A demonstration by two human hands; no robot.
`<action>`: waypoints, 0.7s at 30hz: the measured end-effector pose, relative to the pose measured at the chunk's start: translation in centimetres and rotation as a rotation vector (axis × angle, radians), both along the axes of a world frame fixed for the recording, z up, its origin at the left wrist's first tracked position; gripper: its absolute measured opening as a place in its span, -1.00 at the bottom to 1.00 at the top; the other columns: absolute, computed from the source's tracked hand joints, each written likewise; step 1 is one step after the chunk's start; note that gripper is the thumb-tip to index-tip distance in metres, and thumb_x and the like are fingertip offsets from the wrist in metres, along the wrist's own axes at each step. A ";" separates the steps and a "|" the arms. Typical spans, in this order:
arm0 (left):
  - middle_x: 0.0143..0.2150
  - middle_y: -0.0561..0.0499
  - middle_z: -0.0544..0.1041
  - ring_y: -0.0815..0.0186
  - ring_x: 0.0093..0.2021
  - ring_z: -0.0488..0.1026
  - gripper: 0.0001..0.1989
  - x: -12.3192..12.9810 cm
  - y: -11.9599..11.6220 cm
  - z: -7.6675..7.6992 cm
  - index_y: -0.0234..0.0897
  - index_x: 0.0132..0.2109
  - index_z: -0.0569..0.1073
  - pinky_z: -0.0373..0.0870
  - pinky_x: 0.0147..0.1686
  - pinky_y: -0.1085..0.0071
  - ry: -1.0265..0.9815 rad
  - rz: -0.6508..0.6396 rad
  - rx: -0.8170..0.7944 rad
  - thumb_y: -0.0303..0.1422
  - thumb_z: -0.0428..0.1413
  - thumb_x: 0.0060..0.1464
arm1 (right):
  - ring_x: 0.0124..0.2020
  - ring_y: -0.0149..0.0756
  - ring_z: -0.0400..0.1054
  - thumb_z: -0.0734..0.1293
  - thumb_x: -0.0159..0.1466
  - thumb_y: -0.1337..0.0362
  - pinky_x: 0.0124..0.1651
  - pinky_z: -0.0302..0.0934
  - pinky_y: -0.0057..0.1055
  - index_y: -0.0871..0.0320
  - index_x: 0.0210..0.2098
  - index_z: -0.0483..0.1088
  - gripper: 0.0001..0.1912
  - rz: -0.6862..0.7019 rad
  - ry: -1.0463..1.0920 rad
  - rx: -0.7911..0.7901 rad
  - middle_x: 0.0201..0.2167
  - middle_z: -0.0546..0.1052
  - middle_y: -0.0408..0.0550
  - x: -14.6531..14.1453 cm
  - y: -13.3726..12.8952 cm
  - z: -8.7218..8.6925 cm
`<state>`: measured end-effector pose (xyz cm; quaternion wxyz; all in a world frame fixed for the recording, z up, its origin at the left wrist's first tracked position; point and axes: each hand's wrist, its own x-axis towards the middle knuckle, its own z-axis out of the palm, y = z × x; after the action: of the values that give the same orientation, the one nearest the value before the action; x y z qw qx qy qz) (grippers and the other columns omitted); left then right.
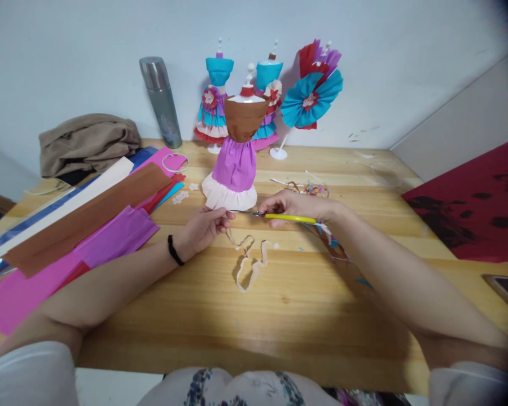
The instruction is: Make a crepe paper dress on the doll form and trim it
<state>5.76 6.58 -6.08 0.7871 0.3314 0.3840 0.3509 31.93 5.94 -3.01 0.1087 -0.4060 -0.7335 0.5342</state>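
Observation:
A small dress form stands in front of me with a brown paper top (246, 117), a purple skirt (236, 163) and a white ruffle (230, 193) at the bottom. My right hand (285, 204) grips scissors with yellow handles (290, 217), their thin blades lying along the ruffle's lower edge. By the blade tips, the fingers of my left hand (206, 230) pinch at that edge, where a narrow pale paper strip (254, 273) hangs down and curls onto the table. Exactly what lies between the left fingertips is partly hidden.
Coloured paper sheets (88, 217) and a folded brown cloth (88, 141) lie left, near a thermos (161, 101). Behind are other dressed forms, one with a blue paper fan (322, 98). Paper scraps (311, 189) lie beyond my right hand; a red board (478, 208) is far right.

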 end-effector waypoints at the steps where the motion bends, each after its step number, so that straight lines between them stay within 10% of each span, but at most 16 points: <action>1: -0.44 -0.07 0.57 0.52 -0.57 0.38 -0.80 0.0 0.0 0.0 -0.46 -0.46 0.52 0.27 -0.56 0.59 -0.001 0.000 0.003 -0.55 0.18 0.14 | -0.42 -0.45 0.14 0.51 0.10 -0.11 -0.36 0.05 -0.48 0.23 -0.24 0.40 -0.47 -0.003 0.002 0.000 -0.43 0.31 -0.20 0.0 0.0 0.0; 21: -0.45 -0.15 0.58 0.50 -0.61 0.39 -0.77 0.3 -0.2 0.1 -0.48 -0.47 0.51 0.25 -0.61 0.58 0.050 0.013 0.010 -0.56 0.13 0.17 | -0.43 -0.45 0.08 0.50 0.12 -0.09 -0.38 0.00 -0.44 0.26 -0.24 0.37 -0.46 0.006 -0.030 0.025 -0.45 0.28 -0.21 0.0 0.3 0.4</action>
<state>6.09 6.38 -5.99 0.7733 0.3413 0.4042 0.3495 31.95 6.19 -2.63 0.1011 -0.4104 -0.7429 0.5191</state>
